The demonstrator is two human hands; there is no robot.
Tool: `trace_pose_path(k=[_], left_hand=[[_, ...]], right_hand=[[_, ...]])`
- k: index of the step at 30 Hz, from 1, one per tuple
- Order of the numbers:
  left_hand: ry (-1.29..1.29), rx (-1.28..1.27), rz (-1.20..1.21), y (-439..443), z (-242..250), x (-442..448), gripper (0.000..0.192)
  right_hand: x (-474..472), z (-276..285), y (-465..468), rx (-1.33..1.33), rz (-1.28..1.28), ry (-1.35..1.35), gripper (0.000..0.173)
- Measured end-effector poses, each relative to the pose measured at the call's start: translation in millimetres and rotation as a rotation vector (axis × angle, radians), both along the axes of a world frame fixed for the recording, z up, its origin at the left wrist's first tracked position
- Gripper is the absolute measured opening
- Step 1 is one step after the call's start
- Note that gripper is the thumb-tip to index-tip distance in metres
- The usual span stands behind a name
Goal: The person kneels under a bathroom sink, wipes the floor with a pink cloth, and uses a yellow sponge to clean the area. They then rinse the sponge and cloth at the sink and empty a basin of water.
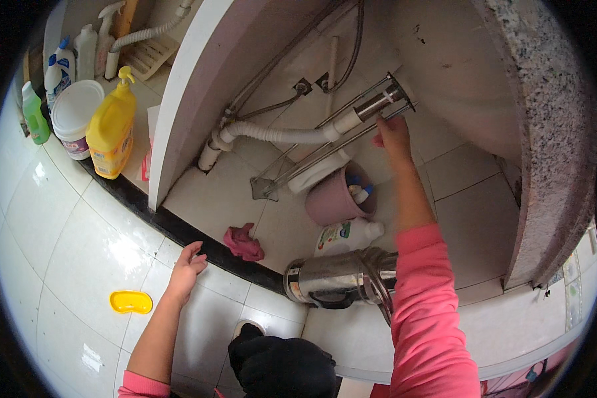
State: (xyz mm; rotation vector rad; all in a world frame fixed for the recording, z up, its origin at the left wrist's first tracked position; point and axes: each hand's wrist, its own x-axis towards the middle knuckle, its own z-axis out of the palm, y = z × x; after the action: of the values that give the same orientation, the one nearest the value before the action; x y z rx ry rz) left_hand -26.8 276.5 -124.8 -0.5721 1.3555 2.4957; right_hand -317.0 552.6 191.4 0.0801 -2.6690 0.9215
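Note:
My right hand (394,138) reaches under the basin, fingers bent beside a metal rod (348,134) of a slim stand; whether they grip it or hold something small and pinkish I cannot tell. Just above the fingers is the chrome drain tailpiece (377,105), joined to a white corrugated drain hose (273,133). That hose runs left into a floor pipe (209,155). My left hand (186,268) hangs empty, fingers apart, near the black threshold strip (179,226). A crumpled dark pink cloth (244,242) lies to its right, at the strip's inner edge.
A pink bucket (328,199) holding bottles, a white bottle (346,236) and a stainless steel canister (323,278) crowd below my right arm. Left stand a yellow pump bottle (110,132) and a white tub (77,112). A yellow dish (131,301) lies on the tiles. Granite (542,124) edges the right.

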Motion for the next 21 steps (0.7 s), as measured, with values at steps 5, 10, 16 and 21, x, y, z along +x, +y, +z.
trace_pose_path(k=[5,10,16,21], left_hand=[[-0.014,-0.014,-0.019,0.6,-5.5,-0.5,0.056],[-0.022,-0.01,-0.03,5.0,-7.7,-0.7,0.056],[-0.038,-0.023,-0.026,3.9,-9.2,-0.1,0.055],[-0.046,0.01,-0.018,2.2,-15.3,0.4,0.055]], right_hand=[[11.2,6.4,14.0,-0.287,0.296,-0.194,0.023],[2.8,-1.2,16.3,-0.204,0.23,-0.102,0.029],[-2.0,0.0,9.9,-0.096,0.126,-0.065,0.035],[-0.8,4.6,9.4,-0.049,0.12,-0.006,0.033]])
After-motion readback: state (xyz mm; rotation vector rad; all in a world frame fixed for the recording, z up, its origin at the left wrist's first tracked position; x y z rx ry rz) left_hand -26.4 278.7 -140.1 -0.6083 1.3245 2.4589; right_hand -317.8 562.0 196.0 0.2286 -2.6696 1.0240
